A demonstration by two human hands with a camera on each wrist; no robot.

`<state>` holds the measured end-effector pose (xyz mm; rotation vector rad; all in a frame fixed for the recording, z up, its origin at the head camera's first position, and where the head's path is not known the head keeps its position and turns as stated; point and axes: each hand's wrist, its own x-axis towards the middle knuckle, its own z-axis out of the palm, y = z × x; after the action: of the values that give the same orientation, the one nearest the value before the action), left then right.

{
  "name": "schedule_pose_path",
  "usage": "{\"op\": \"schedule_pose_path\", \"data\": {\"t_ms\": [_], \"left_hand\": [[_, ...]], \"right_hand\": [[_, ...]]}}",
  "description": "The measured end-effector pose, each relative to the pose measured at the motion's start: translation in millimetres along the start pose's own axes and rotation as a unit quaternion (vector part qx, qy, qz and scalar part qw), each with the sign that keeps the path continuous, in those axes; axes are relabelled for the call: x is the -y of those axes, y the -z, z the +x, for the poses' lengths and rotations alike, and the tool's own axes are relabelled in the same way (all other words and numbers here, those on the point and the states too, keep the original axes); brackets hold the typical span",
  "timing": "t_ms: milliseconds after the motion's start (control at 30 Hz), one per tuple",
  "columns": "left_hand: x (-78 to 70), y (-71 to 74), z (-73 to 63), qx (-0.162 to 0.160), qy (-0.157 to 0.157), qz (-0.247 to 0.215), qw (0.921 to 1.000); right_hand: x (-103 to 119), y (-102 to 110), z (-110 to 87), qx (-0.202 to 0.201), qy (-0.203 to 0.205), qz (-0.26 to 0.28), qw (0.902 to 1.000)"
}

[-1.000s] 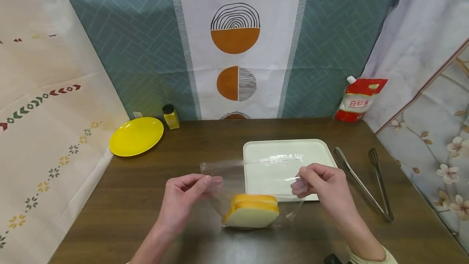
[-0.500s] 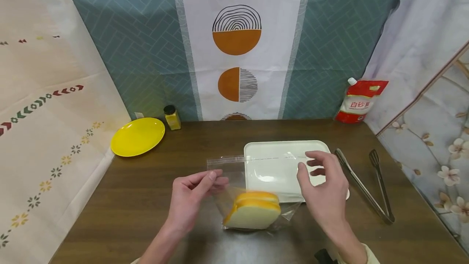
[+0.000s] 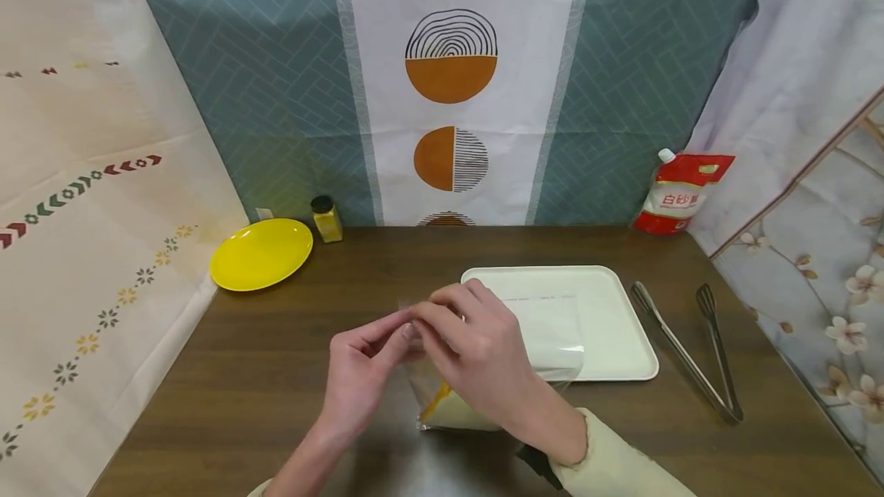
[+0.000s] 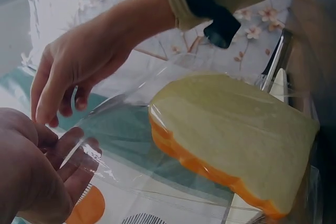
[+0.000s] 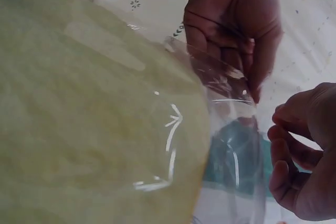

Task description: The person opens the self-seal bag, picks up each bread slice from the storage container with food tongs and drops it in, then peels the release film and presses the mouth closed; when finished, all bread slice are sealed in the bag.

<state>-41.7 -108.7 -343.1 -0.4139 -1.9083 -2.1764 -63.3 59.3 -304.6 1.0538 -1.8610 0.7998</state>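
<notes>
A clear plastic bag [image 3: 568, 353] stands on the table with thick bread slices [image 4: 226, 124] inside it. My left hand [image 3: 355, 370] pinches the bag's left edge near the top, thumb against fingers. From the right, my right hand [image 3: 476, 343] reaches across the front of the bag, its fingertips close to the left thumb. In the right wrist view, the right hand's fingers [image 5: 281, 171] are bent loosely beside the bag's rim, with a gap visible between. Much of the bread is hidden behind the right hand in the head view.
Behind the bag lies a white tray [image 3: 621, 355]. Metal tongs [image 3: 691, 363] rest to its right. A yellow plate [image 3: 261, 255] and a black-capped jar [image 3: 327, 219] sit at the back left, and a red-and-white pouch [image 3: 680, 194] leans at the back right.
My right hand let go of the bag's right side, then swung left across it to the left hand. The left hand keeps its pinch; the bag's right side now hangs free.
</notes>
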Motion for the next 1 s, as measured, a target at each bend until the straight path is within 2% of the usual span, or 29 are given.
{"op": "schedule_pose_path", "data": {"t_ms": [167,300,400,467,633,767,933,1000], "left_hand": [[1.7,-2.5,-0.1,-0.001,-0.053,0.037,0.9979],[1.0,-2.5,-0.1,0.001,-0.092,0.067,0.9934],[0.5,-1.2,0.4,0.015,-0.126,0.085,0.9883],[0.2,-0.1,1.0,0.025,-0.156,0.11,0.9813],[2.9,2.5,3.5,0.03,-0.248,0.177,0.9521],[4.4,3.3,4.5,0.028,-0.277,0.199,0.9395],[5.9,3.4,4.4,0.031,-0.298,0.202,0.9324],[6.5,3.2,3.8,0.033,-0.296,0.2,0.9333]], "right_hand": [[-3.5,-4.9,3.1,0.019,0.002,-0.018,0.9996],[-5.3,-2.4,6.6,0.034,0.018,-0.029,0.9988],[-5.6,2.1,11.1,0.055,0.034,-0.035,0.9973],[-4.5,6.1,14.8,0.079,0.036,-0.035,0.9956],[-2.1,15.5,22.4,0.137,0.025,-0.027,0.9898],[-3.6,18.2,24.8,0.155,0.035,-0.022,0.9871],[-5.6,18.7,26.3,0.164,0.043,-0.022,0.9853],[-6.4,18.5,26.2,0.161,0.043,-0.019,0.9858]]}}
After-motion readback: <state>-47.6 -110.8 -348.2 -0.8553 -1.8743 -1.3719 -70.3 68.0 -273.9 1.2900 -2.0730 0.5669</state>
